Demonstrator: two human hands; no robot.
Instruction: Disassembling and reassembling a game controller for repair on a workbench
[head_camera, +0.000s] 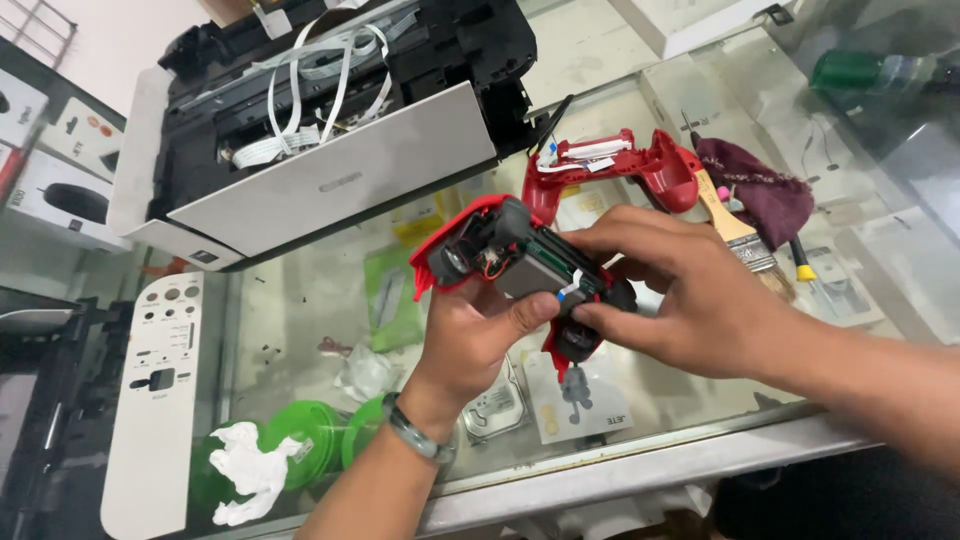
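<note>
Both my hands hold an opened red game controller (480, 250) above a glass counter. Its back shell is off, so a green circuit board, grey battery block and black stick modules show. My left hand (480, 335), with a green bracelet on the wrist, grips it from below, thumb on the board. From the right, my right hand (680, 290) pinches a small white-and-blue ribbon connector near the board's middle. The removed red shell half (640, 170) lies on the glass behind.
A dismantled white-and-black printer (320, 130) with loose white ribbon cables fills the back left. A white control panel (155, 400) lies at left. A paintbrush (735, 225), maroon cloth (765, 190), screwdriver (800, 265), green lids (310, 435) and crumpled tissue (250, 470) lie about the counter.
</note>
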